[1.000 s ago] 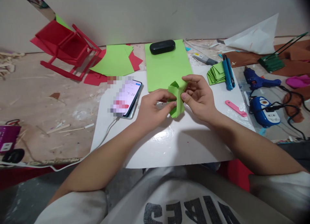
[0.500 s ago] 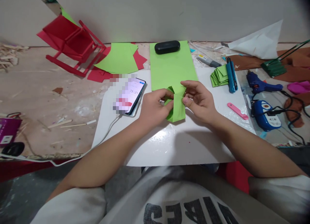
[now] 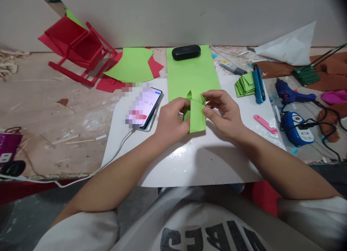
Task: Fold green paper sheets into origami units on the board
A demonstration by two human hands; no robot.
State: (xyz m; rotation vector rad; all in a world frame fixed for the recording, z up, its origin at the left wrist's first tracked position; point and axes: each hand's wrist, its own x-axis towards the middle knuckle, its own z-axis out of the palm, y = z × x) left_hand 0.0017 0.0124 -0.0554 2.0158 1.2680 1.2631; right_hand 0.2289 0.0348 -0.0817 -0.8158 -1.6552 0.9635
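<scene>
Between my hands is a folded piece of green paper (image 3: 197,118), raised over the white board (image 3: 173,167). My left hand (image 3: 173,118) is closed on its left side, the thumb and fingers gripping the fold. On the right edge, my right hand (image 3: 223,111) pinches the paper between thumb and curled fingers. Part of the paper is hidden behind my left fingers. Behind it lies a flat green sheet (image 3: 192,75) with a black oblong case (image 3: 186,52) on top. A stack of small folded green pieces (image 3: 244,85) sits to the right, touching a teal cutter-like tool (image 3: 259,84).
A lit phone (image 3: 145,108) with a white cable lies left of my hands. A red paper rocking chair (image 3: 78,50) stands back left. Rightward are a pink tool (image 3: 265,124), a blue glue gun (image 3: 294,93), a blue power strip (image 3: 296,128) and a grey cutter (image 3: 232,68).
The green paper has turned in my fingers: its front flap now shows as a flatter, wider rectangle. Both hands keep hold of it, nearly in place.
</scene>
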